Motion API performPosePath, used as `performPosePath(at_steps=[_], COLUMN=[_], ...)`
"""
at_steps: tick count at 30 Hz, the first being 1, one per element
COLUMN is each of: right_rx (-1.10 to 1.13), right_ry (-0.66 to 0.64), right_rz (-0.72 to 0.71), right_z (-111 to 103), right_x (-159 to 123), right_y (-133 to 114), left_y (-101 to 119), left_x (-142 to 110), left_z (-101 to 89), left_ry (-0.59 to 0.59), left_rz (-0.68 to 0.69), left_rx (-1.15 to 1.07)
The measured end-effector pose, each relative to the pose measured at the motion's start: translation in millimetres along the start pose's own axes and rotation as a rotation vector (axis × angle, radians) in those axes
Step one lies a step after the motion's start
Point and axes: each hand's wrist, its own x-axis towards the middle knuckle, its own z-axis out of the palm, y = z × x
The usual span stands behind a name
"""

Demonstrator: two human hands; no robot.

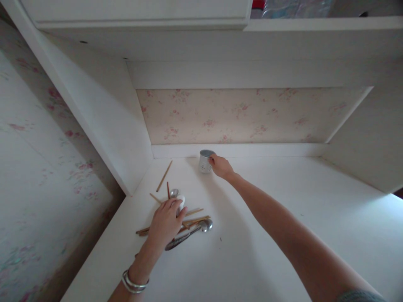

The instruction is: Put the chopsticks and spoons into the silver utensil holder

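Note:
My right hand is closed on the rim of a white utensil holder with small holes low in its wall. The holder is upright at the back of the white surface. My left hand lies over a loose pile, its fingers curled on a white spoon, most of which is hidden. Around that hand are several wooden chopsticks, a metal spoon with a dark-looking handle, and another metal spoon. One chopstick lies apart, behind the pile.
The white countertop meets a low ledge and floral wallpaper at the back. A side panel rises on the left, another on the right. Overhead is a cabinet, with plastic-looking items on its shelf.

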Motion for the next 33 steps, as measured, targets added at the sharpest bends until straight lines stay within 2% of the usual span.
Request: performPosePath(at_steps=[4, 8, 13, 17, 22, 25, 29, 33], right_rx=[0.035, 0.201, 0.314, 0.307, 0.249, 0.227, 0.216, 0.254], right_ry=[0.044, 0.099, 0.149, 0.144, 0.111, 0.071, 0.054, 0.094], right_rz=[-0.053, -0.094, -0.067, -0.080, -0.140, -0.183, -0.207, -0.209], right_z=[-23.0, -40.7, -51.6, -55.8, -57.6, -55.3, -48.6, -42.5], right_x=[-40.1, -98.0, -177.2, -222.6, -245.2, -247.9, -248.4, -253.0], right_y=[9.9, 23.1, 35.3, 40.9, 47.6, 50.2, 50.4, 50.9], left_y=[1.1, 1.7, 0.6, -2.7, -14.4, -28.7, -50.4, -66.0], left_x=[-1.1, -0.3, 0.7, 0.7, 19.7, 48.9, 95.6, 133.7], left_z=[2.3, 2.6, -1.7, -3.2, -7.1, -14.6, -23.6, -21.8], left_ry=[-0.006, -0.014, 0.040, 0.092, 0.103, 0.061, -0.013, -0.083], left_rz=[-0.003, -0.023, -0.060, -0.071, -0.089, -0.118, -0.241, -0.299], left_rx=[0.012, 0.009, -0.007, -0.023, 0.105, 0.205, 0.276, 0.300])
